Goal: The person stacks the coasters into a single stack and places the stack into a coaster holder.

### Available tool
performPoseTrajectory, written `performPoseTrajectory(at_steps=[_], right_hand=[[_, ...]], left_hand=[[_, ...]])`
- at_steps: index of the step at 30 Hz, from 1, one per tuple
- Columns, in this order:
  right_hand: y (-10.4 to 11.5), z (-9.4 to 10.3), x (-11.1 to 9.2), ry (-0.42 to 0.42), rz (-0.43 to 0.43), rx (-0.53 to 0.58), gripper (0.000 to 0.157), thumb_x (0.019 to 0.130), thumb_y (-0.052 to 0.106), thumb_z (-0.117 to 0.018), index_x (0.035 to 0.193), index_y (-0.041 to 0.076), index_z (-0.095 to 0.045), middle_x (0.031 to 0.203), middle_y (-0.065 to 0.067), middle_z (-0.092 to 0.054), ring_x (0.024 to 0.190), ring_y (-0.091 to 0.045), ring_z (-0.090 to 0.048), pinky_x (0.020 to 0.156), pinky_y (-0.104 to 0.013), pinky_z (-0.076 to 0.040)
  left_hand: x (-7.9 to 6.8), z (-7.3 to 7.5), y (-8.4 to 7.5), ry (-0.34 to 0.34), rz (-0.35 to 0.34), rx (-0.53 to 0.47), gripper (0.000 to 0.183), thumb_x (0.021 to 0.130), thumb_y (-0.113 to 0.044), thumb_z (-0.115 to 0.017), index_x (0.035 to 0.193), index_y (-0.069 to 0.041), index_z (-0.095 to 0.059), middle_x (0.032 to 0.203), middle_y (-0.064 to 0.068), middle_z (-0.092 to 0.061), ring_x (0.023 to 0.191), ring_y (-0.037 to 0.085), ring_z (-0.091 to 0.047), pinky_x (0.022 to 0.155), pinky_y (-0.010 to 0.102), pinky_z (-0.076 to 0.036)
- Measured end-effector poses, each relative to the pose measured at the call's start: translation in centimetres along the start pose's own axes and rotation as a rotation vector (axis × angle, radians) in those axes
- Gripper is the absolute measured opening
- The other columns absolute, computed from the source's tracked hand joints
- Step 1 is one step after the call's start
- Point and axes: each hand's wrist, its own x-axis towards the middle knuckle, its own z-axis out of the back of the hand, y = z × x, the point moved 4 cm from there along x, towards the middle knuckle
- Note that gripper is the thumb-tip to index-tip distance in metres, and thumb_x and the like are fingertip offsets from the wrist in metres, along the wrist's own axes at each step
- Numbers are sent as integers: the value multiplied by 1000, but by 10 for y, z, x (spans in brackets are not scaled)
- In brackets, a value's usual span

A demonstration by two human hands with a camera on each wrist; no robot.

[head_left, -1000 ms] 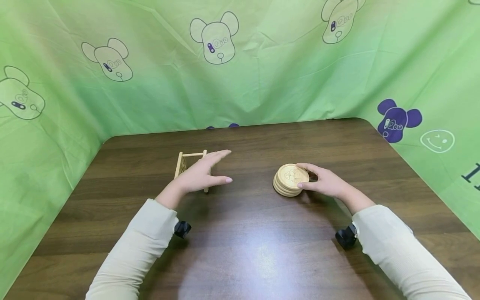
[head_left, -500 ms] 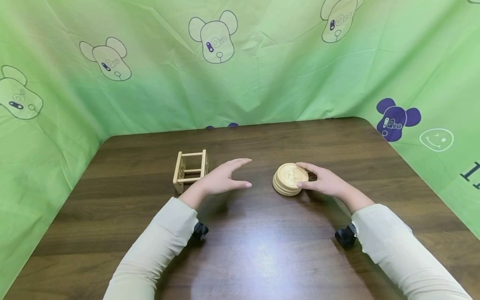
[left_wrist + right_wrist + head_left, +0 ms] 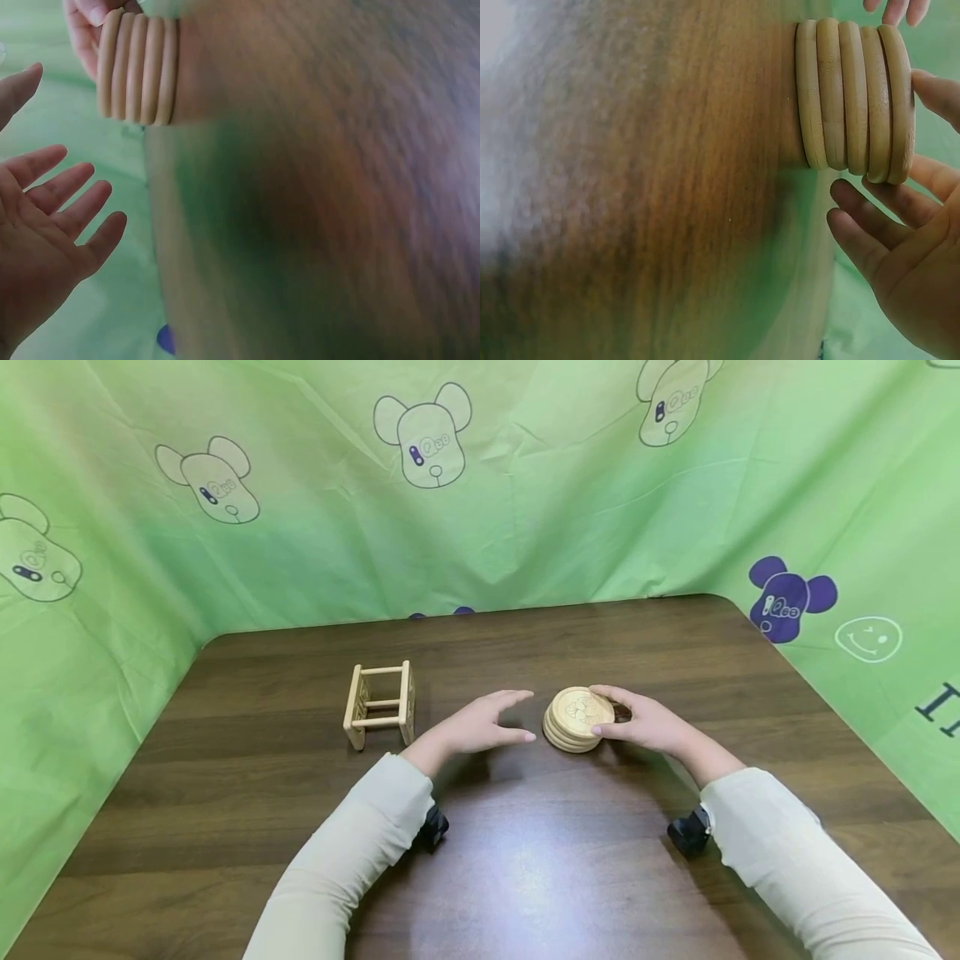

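A stack of several round wooden coasters (image 3: pixel 573 727) stands on the table, the top one carved with a flower pattern. At its right side my right hand (image 3: pixel 648 720) holds the edge of the top coaster between thumb and fingers. In the right wrist view, the thumb lies at the top coaster's face and the fingers (image 3: pixel 859 217) reach along the side of the stack. My left hand (image 3: pixel 480 724) is just left of the stack, fingers and thumb spread, with a small gap to the coasters. The left wrist view shows its palm (image 3: pixel 37 232) holding nothing.
A small wooden rack (image 3: pixel 407 702) with two side panels and round crossbars stands left of my left hand. The dark wood table (image 3: pixel 247 810) meets a green cloth backdrop (image 3: pixel 510 527) with cartoon bear prints at the back and sides.
My left hand has moved right, away from the rack and up close to the coaster stack, so the rack shows fully. The right hand has stayed at the stack.
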Motion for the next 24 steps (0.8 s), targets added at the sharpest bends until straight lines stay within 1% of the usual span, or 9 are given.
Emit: performPoseTrajectory(at_steps=[5, 12, 16, 20, 24], right_hand=[[-4, -2, 2, -5, 9, 13, 64, 79, 21, -63, 129, -3, -33, 113, -21, -50, 101, -30, -46, 86, -42, -33], [-6, -3, 3, -5, 4, 60, 64, 78, 18, -63, 129, -5, -32, 114, -23, -49, 102, -30, -46, 86, -43, -33], [-4, -3, 2, 4, -3, 79, 64, 79, 17, -63, 130, -4, -31, 113, -24, -50, 100, -31, -48, 85, -43, -34], [-3, -3, 1, 19, -7, 117, 65, 80, 15, -62, 130, -6, -27, 112, -25, -49, 98, -31, -50, 83, -39, -37], [-4, -5, 1, 37, -16, 179, 66, 81, 13, -60, 131, -7, -23, 115, -26, -46, 102, -32, -47, 83, -32, -37]], left_hand=[[12, -10, -3, 16, -27, 24, 63, 81, -31, -59, 133, -4, -33, 133, 8, -34, 123, 15, -27, 98, 24, -22], [25, -22, -7, 16, -57, 58, 59, 82, -29, -59, 131, -6, -36, 131, 8, -37, 122, 13, -29, 97, 21, -21], [33, -27, -9, 11, -54, 77, 58, 82, -29, -58, 131, -6, -37, 130, 8, -38, 120, 13, -31, 96, 20, -22], [38, -31, -11, 4, -49, 87, 59, 81, -28, -59, 131, -5, -36, 130, 10, -38, 120, 14, -31, 96, 21, -22], [42, -32, -14, 2, -47, 108, 59, 81, -27, -59, 132, -6, -36, 131, 11, -37, 121, 16, -31, 97, 21, -21]])
